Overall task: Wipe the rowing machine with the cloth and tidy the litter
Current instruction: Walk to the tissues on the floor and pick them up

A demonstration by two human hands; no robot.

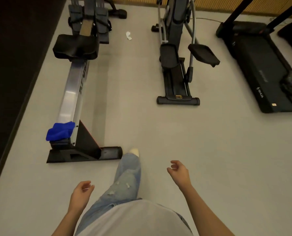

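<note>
The person's left hand [80, 193] hangs low, its fingers loosely curled and holding nothing. The right hand [179, 171] reaches slightly farther forward, its fingers just as relaxed and empty.

The crumpled bright-blue cloth [61, 131] lies bunched over the near end of the long black-and-silver rowing machine [70, 97]. It is well ahead of the left hand and off to its left, far from the fingers of either hand. The fabric looks soft and nappy, folded into a loose heap that spills over the rail's left edge.

The machine's rail is smooth brushed metal with a bright sheen. A contoured black padded seat [75, 46] sits near its far end, and a black bar-shaped rear foot [107, 152] rests flat on the floor.

The small twisted scrap of white paper litter [128, 35] lies on the pale grey matte floor [209, 142] to the right of the machine's footrests. It is well apart from both hands, between the rower and a black elliptical trainer with grey tubes and oval pedals [175, 65].

A black flat-belted treadmill [264, 70] stands at the right. A leg in light-blue ripped denim jeans [126, 181] is stretched forward, its pale shoe tip [134, 150] just beside the end of the rear foot.
</note>
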